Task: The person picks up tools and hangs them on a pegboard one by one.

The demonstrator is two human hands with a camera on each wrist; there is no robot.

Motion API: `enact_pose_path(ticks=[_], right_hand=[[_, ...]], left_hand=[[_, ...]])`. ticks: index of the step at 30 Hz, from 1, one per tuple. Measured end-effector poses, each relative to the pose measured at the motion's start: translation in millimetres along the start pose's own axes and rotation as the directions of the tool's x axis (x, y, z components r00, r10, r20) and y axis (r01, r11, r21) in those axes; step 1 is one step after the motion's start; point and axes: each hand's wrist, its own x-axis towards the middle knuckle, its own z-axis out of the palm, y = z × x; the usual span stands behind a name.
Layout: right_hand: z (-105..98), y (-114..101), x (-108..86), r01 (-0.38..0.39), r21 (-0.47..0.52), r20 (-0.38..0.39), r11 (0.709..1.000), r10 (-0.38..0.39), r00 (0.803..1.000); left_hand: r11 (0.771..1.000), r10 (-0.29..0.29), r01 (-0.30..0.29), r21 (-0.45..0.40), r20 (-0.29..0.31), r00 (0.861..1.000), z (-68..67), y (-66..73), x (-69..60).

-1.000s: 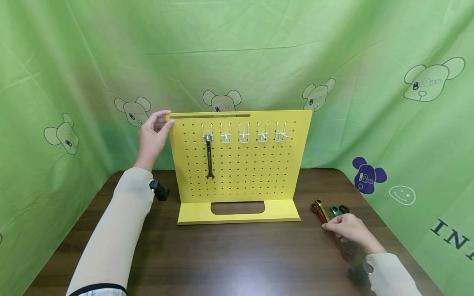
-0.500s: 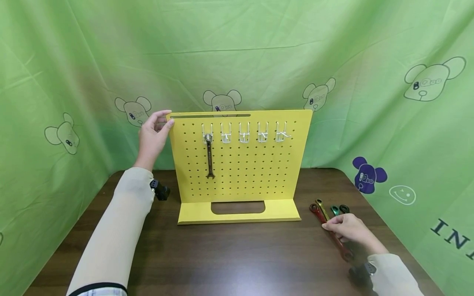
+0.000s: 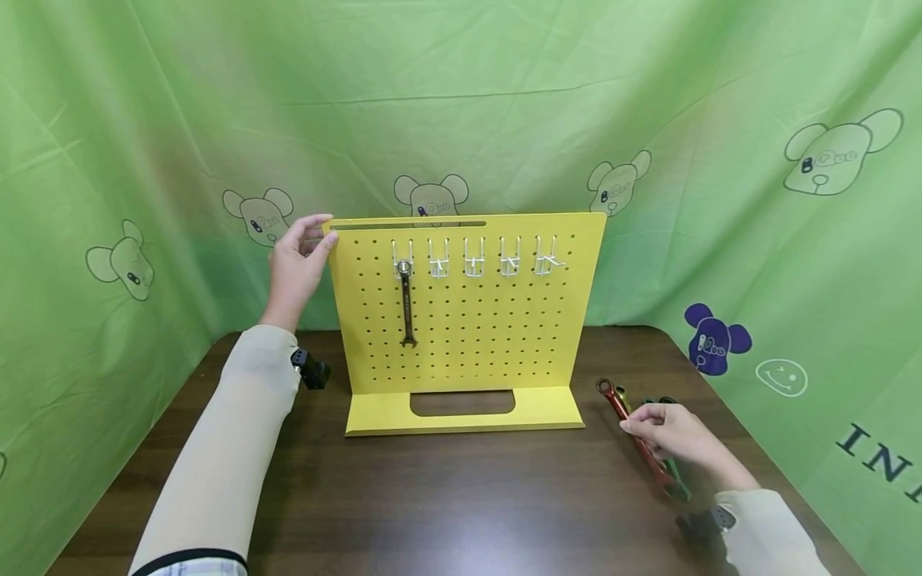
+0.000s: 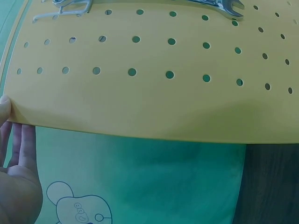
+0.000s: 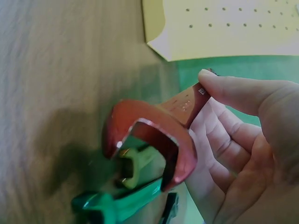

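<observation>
Head view shows left hand (image 3: 294, 270) pinching the yellow pegboard (image 3: 497, 344) and right hand (image 3: 680, 438) pinching, near the right edge of the worktop (image 3: 461, 496), a red combination wrench (image 3: 650, 459) whose low open end could snag the green wrench (image 5: 133, 200).

We find the head view bright and evenly lit, with a pale glare on the dark brown wooden desk (image 3: 475, 524) and a blurred smear over the black wrist camera (image 3: 699, 528). The left wrist view looks dimmer and hazy, soft shadow crossing the yellow perforated board (image 4: 140, 105). In the right wrist view, we see highlights edging the glossy red metal wrench (image 5: 161, 117), above a shadowed, blurry desk.
</observation>
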Motion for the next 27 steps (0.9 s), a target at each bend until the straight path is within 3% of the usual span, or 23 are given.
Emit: enact_pose_path(ticks=[6,14,27], right_hand=[[1.7,-12.2,4.1,0.004,0.065,0.013,0.998,-0.005,1.000],[11.7,-33.0,11.7,0.040,-0.018,-0.014,0.999,-0.040,0.999],[34.7,-69.2,37.7,0.132,0.029,0.015,0.991,-0.132,0.991]], left_hand=[[1.000,0.008,-0.008,-0.002,0.001,1.000,-0.7,-0.9,-0.5],[1.000,0.005,-0.005,-0.004,0.003,1.000,-0.7,-0.8,-0.3],[1.000,0.009,-0.009,-0.014,-0.004,1.000,1.1,-3.1,1.2]])
